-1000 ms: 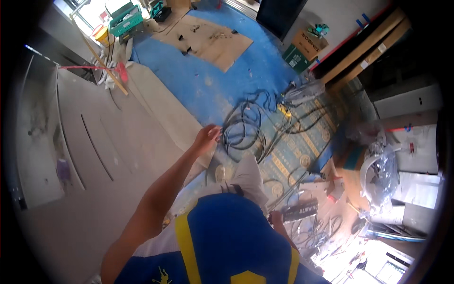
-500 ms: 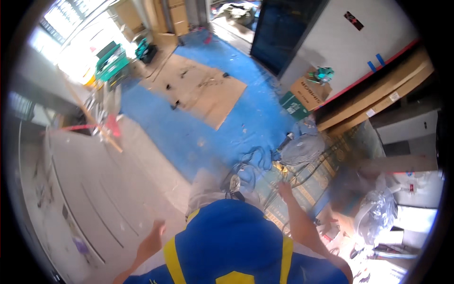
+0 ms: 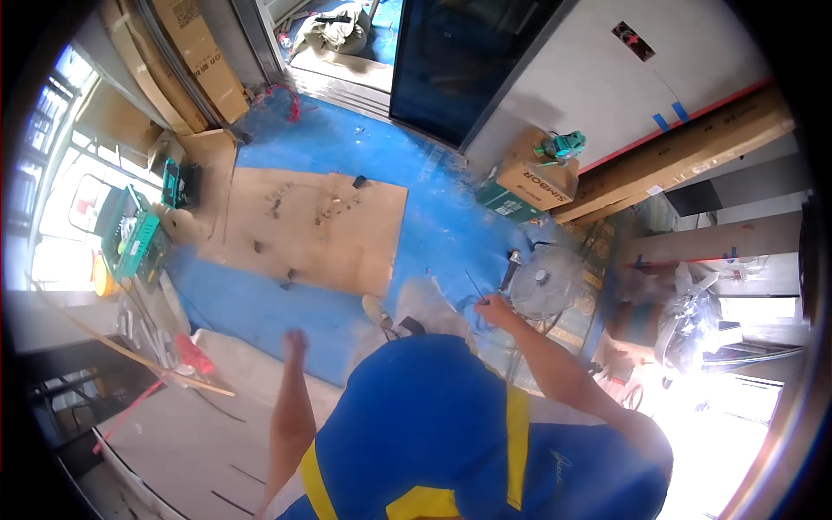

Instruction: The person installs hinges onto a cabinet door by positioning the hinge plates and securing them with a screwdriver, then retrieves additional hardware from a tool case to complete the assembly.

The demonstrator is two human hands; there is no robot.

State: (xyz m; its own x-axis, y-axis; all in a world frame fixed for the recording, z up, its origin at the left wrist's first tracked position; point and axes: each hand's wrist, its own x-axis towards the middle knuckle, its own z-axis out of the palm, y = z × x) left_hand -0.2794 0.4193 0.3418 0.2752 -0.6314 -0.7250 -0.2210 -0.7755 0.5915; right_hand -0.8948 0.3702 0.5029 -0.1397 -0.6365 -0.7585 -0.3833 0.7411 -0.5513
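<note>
My right hand (image 3: 492, 308) is closed on a thin dark rod (image 3: 471, 282), just left of a round wire-grille fan (image 3: 553, 290) with a dark stand piece (image 3: 511, 258) beside it. My left hand (image 3: 295, 344) hangs low over the blue floor covering (image 3: 234, 290), blurred, its fingers too smeared to read. Below the flat cardboard sheet (image 3: 329, 247), my pale-clad legs and feet show between the two hands, above my blue-and-yellow top.
A sliding glass door (image 3: 455, 65) stands at the back. Boxes (image 3: 511, 191) and long cartons (image 3: 676, 147) line the right wall. A green crate (image 3: 130, 234), a slanting wooden strip (image 3: 130, 347) and a pale board (image 3: 173, 433) lie left. Bagged clutter (image 3: 685, 321) is at right.
My view has swung rightward and forward, bringing the doorway into full view. The coiled cables have passed out of clear sight. My right hand has risen and now holds the thin rod visibly.
</note>
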